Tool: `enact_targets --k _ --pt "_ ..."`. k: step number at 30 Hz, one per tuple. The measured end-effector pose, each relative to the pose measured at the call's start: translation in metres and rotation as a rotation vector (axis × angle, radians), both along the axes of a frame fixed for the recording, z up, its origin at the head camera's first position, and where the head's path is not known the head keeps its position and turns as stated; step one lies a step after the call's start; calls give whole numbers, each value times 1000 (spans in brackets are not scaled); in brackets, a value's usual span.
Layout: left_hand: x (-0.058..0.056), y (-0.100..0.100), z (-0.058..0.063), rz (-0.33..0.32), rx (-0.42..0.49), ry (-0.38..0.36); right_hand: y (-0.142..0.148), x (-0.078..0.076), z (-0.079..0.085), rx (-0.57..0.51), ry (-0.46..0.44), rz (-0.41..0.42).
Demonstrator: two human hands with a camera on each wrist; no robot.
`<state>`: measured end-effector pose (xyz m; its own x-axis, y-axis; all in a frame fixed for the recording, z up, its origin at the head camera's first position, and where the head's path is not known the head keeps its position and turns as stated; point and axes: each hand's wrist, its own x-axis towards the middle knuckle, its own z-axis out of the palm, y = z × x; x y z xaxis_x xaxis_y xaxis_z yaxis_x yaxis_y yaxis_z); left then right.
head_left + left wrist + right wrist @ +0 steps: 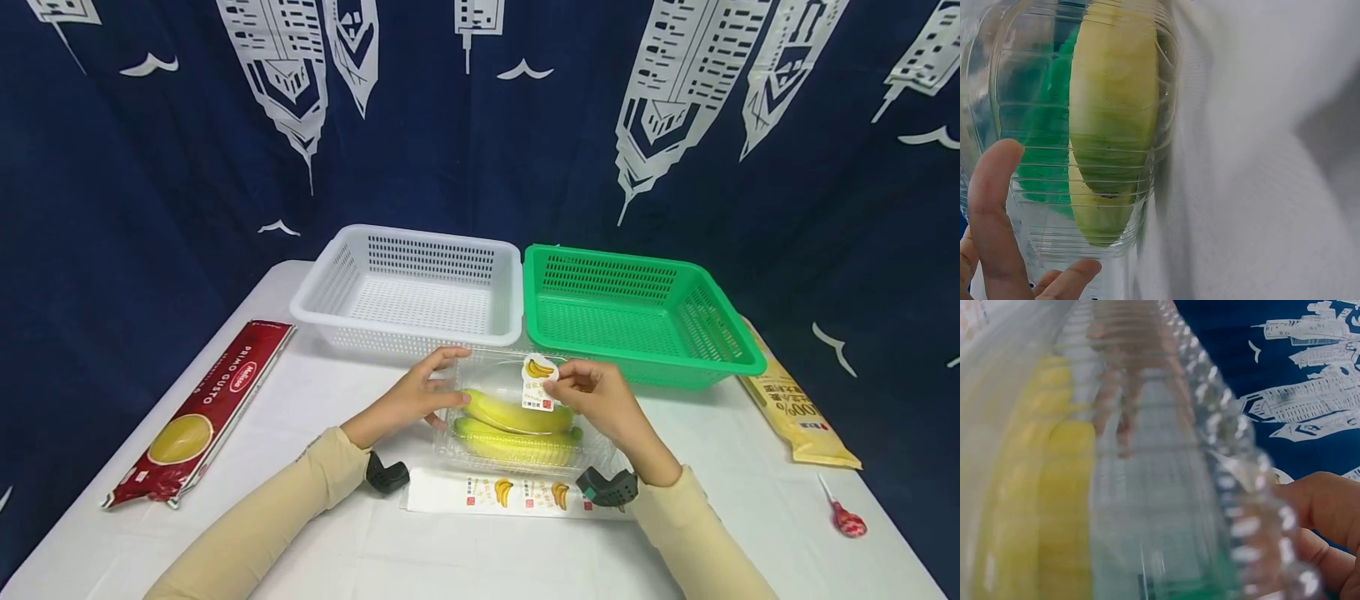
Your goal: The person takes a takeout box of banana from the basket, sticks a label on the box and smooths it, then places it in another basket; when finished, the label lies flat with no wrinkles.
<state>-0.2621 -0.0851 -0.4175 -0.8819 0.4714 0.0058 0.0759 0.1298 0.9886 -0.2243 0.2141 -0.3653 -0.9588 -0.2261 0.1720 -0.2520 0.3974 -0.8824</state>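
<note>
A clear container (487, 375) of bananas (517, 451) is clasped at its end by the left grip (416, 393). Over it, a banana label (537, 395) is pinched by the right grip (609, 407). Beyond both grips, a white basket (405, 330) and a green basket (637, 359) are placed.

From my head I see soft, even light on the tabletop (345, 550) around the clear container (491, 375), which catches small glints; the curtain (465, 150) behind it is dark. My left wrist view is dimmer, grey shadow lying beside the container. My right wrist view blurs the container, glare beading its rim (1238, 434).
</note>
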Motion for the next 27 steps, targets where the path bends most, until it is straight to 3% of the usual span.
enact_targets --k 8,19,27 --pt "-1 1 -2 6 -5 -13 -3 -3 -4 200 39 -6" --pt "1 2 -2 24 5 -20 -11 -2 -6 253 21 -62" --pt "2 3 -2 21 9 -26 -16 3 -9 294 94 -89"
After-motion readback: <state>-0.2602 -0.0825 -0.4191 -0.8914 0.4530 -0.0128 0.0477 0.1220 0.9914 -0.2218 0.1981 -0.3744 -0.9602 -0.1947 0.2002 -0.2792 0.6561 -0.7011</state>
